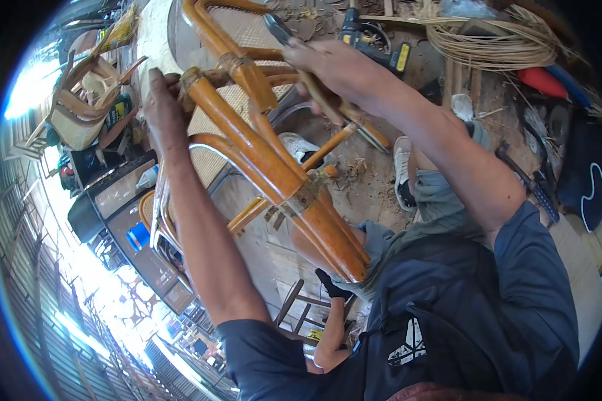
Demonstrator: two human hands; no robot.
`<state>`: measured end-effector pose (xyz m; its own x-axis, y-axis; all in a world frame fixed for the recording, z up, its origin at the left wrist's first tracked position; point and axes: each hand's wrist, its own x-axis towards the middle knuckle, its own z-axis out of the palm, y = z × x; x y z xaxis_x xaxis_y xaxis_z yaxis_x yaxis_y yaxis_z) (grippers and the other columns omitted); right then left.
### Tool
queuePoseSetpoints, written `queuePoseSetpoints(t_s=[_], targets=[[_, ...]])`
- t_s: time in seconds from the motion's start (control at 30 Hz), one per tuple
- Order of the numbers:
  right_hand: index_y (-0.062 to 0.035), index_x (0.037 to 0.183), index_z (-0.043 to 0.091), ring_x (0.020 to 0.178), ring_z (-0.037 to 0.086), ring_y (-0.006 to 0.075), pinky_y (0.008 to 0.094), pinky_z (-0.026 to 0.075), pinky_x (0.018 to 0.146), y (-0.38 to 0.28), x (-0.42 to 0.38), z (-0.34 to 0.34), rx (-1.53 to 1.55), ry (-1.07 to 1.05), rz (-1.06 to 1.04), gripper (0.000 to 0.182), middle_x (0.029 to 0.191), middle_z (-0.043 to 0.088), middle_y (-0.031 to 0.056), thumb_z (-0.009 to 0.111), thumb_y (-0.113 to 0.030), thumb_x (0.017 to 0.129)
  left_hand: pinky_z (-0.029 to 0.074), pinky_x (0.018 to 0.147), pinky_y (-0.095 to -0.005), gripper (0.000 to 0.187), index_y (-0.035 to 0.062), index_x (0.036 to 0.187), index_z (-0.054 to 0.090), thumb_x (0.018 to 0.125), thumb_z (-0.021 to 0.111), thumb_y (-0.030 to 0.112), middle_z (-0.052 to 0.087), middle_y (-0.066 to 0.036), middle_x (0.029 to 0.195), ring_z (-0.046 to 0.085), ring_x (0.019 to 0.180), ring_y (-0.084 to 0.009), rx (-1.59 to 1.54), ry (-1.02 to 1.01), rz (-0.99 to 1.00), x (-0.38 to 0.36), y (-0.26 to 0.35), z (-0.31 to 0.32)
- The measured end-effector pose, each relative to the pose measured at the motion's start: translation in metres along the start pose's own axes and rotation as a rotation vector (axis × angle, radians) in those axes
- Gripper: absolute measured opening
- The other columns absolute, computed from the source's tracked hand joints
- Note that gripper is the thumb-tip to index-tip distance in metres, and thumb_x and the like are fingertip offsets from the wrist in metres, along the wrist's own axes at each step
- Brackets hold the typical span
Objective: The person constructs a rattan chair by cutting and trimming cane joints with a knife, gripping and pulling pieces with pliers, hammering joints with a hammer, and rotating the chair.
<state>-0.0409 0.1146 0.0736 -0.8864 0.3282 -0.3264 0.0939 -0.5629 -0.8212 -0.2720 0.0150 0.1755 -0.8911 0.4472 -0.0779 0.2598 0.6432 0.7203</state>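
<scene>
A glossy orange-brown rattan chair frame (244, 150) with woven cane panels lies tipped across in front of me, its bundled poles slanting down towards my lap. My left hand (162, 107) is closed at the upper end of these poles, thumb pointing up and fingers partly hidden behind. Above the frame, my right hand (324, 63) is closed around a hand tool (322, 100) with a brown handle and a dark, rounded end sticking out past the fingers. I cannot tell the tool's exact kind. Bindings wrap the poles near their middle.
A yellow-and-black cordless drill (368, 43) lies beyond my right hand. Coiled rattan strips (491, 43) and a red object (543, 81) sit at the upper right. Another wooden chair (87, 107) stands at left. Someone's leg (329, 341) shows near a small wooden frame (301, 311). Scraps litter the floor.
</scene>
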Motion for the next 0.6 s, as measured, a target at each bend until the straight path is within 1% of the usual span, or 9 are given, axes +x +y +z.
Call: queuePoseSetpoints(t_s=[0.03, 0.13, 0.2, 0.23, 0.27, 0.3, 0.33, 0.47, 0.6], targets=[[-0.0015, 0.099, 0.058, 0.052, 0.057, 0.0066, 0.023, 0.046, 0.042, 0.001, -0.021, -0.01, -0.073, 0.071, -0.015, 0.045, 0.076, 0.06, 0.0048, 0.05, -0.045, 0.094, 0.048, 0.078, -0.0323, 0.06, -0.0048, 0.104, 0.065, 0.093, 0.046, 0.051, 0.067, -0.012, 0.094, 0.062, 0.082, -0.021, 0.218, -0.048, 0.102, -0.002, 0.006, -0.008], [-0.002, 0.108, 0.06, 0.061, 0.063, 0.0165, 0.0304, 0.05, 0.054, 0.019, -0.09, -0.059, -0.499, 0.182, 0.003, 0.044, 0.079, 0.063, 0.0098, 0.054, -0.042, 0.091, 0.046, 0.085, -0.0297, 0.061, -0.0067, 0.116, 0.059, 0.087, 0.058, 0.047, 0.066, -0.018, 0.106, 0.061, 0.096, -0.0221, 0.498, -0.352, 0.367, -0.012, 0.033, -0.009], [-0.0037, 0.112, 0.06, 0.073, 0.064, 0.0251, 0.0355, 0.05, 0.066, 0.049, -0.15, -0.089, -0.81, 0.34, -0.06, 0.043, 0.085, 0.064, 0.0131, 0.058, -0.039, 0.088, 0.046, 0.082, -0.0309, 0.061, -0.0082, 0.115, 0.058, 0.081, 0.063, 0.042, 0.066, -0.018, 0.102, 0.061, 0.092, -0.022, 0.648, -0.542, 0.322, -0.01, 0.041, 0.006], [-0.0045, 0.115, 0.06, 0.079, 0.064, 0.0294, 0.038, 0.05, 0.071, 0.061, -0.18, -0.107, -0.985, 0.407, -0.098, 0.044, 0.088, 0.064, 0.0147, 0.06, -0.038, 0.087, 0.047, 0.073, -0.0332, 0.053, -0.0094, 0.104, 0.062, 0.076, 0.065, 0.036, 0.066, -0.017, 0.088, 0.062, 0.08, -0.022, 0.837, -0.555, 0.36, -0.013, 0.051, 0.017], [-0.0047, 0.115, 0.06, 0.085, 0.063, 0.0317, 0.0393, 0.048, 0.075, 0.071, -0.214, -0.119, -1.008, 0.42, 0.002, 0.044, 0.092, 0.064, 0.0154, 0.061, -0.037, 0.085, 0.047, 0.065, -0.0351, 0.045, -0.0088, 0.09, 0.064, 0.072, 0.066, 0.032, 0.063, -0.014, 0.074, 0.06, 0.067, -0.0226, 0.968, -0.611, 0.307, 0.003, 0.051, 0.022], [-0.0049, 0.115, 0.059, 0.09, 0.061, 0.034, 0.0405, 0.047, 0.078, 0.08, -0.247, -0.128, -1.025, 0.433, 0.091, 0.044, 0.095, 0.063, 0.0162, 0.062, -0.037, 0.084, 0.047, 0.062, -0.0351, 0.039, -0.0084, 0.081, 0.065, 0.069, 0.064, 0.028, 0.062, -0.014, 0.066, 0.058, 0.061, -0.023, 0.981, -0.602, 0.323, 0.009, 0.047, 0.026], [-0.0051, 0.114, 0.059, 0.096, 0.059, 0.0363, 0.0418, 0.046, 0.082, 0.088, -0.275, -0.135, -1.037, 0.443, 0.17, 0.045, 0.099, 0.063, 0.0169, 0.063, -0.036, 0.083, 0.046, 0.062, -0.0346, 0.038, -0.0087, 0.081, 0.064, 0.069, 0.064, 0.027, 0.061, -0.014, 0.066, 0.058, 0.061, -0.0226, 0.974, -0.554, 0.331, 0.012, 0.044, 0.028], [-0.0099, 0.116, 0.06, 0.096, 0.058, 0.0336, 0.0427, 0.044, 0.082, 0.145, -0.383, -0.148, -1.189, 0.525, 0.347, 0.046, 0.1, 0.061, 0.0148, 0.063, -0.039, 0.081, 0.046, 0.062, -0.0332, 0.035, -0.0083, 0.08, 0.064, 0.07, 0.062, 0.025, 0.062, -0.014, 0.067, 0.059, 0.062, -0.022, 0.906, -0.502, 0.293, 0.018, 0.032, 0.029], [-0.0098, 0.115, 0.061, 0.095, 0.055, 0.0316, 0.0425, 0.042, 0.084, 0.154, -0.42, -0.149, -1.275, 0.514, 0.403, 0.046, 0.096, 0.06, 0.0132, 0.063, -0.039, 0.08, 0.046, 0.06, -0.0299, 0.033, -0.0039, 0.076, 0.068, 0.076, 0.059, 0.028, 0.067, -0.011, 0.071, 0.06, 0.063, -0.0162, 0.826, -0.408, 0.322, 0.015, 0.023, 0.031]])
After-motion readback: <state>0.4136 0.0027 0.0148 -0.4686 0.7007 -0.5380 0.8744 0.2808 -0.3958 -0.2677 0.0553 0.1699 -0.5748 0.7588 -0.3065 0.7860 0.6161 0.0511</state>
